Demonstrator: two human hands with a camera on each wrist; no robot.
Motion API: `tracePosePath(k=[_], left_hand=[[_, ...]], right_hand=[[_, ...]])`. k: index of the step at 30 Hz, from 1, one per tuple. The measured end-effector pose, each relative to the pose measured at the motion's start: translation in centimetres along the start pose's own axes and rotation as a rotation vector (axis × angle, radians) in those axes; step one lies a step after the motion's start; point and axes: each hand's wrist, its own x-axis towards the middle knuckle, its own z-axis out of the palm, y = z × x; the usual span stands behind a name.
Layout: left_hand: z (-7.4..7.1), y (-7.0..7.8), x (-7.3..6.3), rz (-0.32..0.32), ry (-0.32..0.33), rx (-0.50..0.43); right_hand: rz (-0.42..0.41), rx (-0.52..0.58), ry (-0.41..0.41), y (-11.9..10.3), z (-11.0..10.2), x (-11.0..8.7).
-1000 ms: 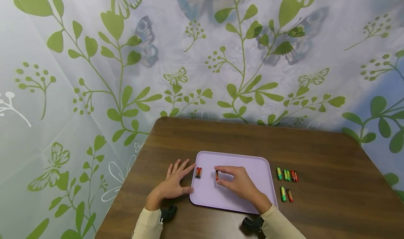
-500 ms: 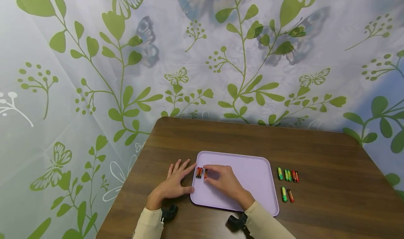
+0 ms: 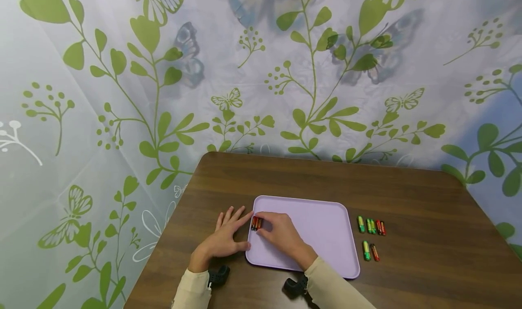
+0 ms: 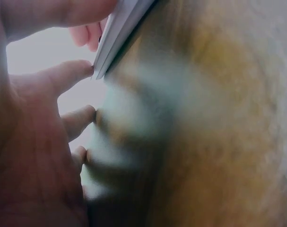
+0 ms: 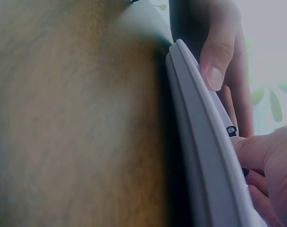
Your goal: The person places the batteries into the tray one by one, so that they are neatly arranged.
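My right hand (image 3: 283,234) reaches over the left part of a lilac tray (image 3: 318,236), thumb and forefinger pinching a red-and-black battery (image 3: 260,223). Two like batteries (image 3: 254,223) stand side by side with it near the tray's left wall. In the right wrist view, the right hand (image 5: 280,165) partly hides the row, and one battery end (image 5: 231,130) shows above the tray rim (image 5: 200,137). My left hand (image 3: 224,238) lies spread at the tray's left edge, thumb and forefinger touching the rim; in the left wrist view, its fingers (image 4: 72,78) are straight.
Right of the tray, on the brown wooden table (image 3: 424,209), lie green batteries (image 3: 361,224) and red ones (image 3: 380,228) in a back row. A green battery (image 3: 366,250) and a red battery (image 3: 374,252) lie nearer. A leaf-patterned cloth (image 3: 261,96) hangs behind.
My right hand has carried the battery leftward across the tray, up to the two batteries near the left wall. The left hand has stayed in place.
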Motion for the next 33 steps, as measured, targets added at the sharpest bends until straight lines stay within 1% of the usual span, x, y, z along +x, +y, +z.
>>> tracePosePath(k=[3, 6, 7, 11, 15, 19, 22, 26, 33], left_hand=[[0.1, -0.1, 0.0, 0.006, 0.005, -0.012], [0.4, -0.4, 0.0, 0.042, 0.024, -0.042], [0.2, 0.0, 0.0, 0.028, 0.013, -0.042], [0.1, 0.0, 0.0, 0.025, 0.011, -0.038], [-0.1, 0.3, 0.0, -0.013, -0.007, -0.002], [-0.1, 0.2, -0.1, -0.011, 0.001, -0.014], [0.0, 0.1, -0.2, 0.005, 0.014, -0.041], [0.2, -0.5, -0.2, 0.030, 0.027, -0.064], [0.7, -1.6, 0.1, 0.056, 0.038, -0.074]], right_hand=[[0.005, -0.015, -0.004, -0.3, -0.1, 0.0], [-0.001, -0.035, -0.005, -0.3, -0.4, -0.2], [-0.004, -0.041, -0.004, -0.2, -0.5, -0.2], [-0.016, -0.045, 0.010, 0.2, -1.1, -0.7], [-0.027, -0.028, 0.023, 1.0, -2.1, -1.3], [-0.001, 0.018, 0.001, 1.8, -3.8, -2.3], [0.054, 0.053, -0.032, 2.3, -5.4, -3.1], [0.098, 0.042, -0.049, 3.0, -7.6, -4.2], [0.087, 0.012, -0.031, 4.5, -10.8, -6.8]])
